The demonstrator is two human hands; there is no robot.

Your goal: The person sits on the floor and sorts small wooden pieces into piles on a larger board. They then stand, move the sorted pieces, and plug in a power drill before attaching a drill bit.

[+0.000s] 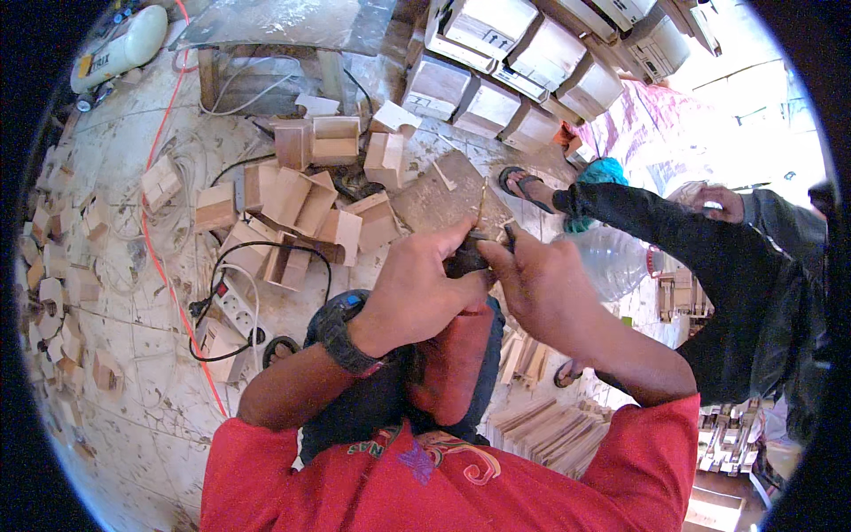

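Observation:
Both my hands meet above my lap on a power drill (454, 363) with a reddish body, its dark chuck (465, 259) pointing away from me. A thin drill bit (483, 202) sticks out of the chuck. My left hand (424, 288), with a dark watch on the wrist, is closed around the chuck. Pinched at the chuck's right side, my right hand (545, 279) grips a small dark metal piece (510, 234); its kind is partly hidden by the fingers. Beyond the hands a worn wooden board (434, 199) lies on the floor.
Small wooden boxes (288, 199) are heaped ahead left. A power strip (232, 306) with cables and an orange cord (149, 232) lie at left. Wood strips (554, 434) are stacked at right. Another person's leg (638, 213) and a clear plastic bottle (612, 262) are close on the right.

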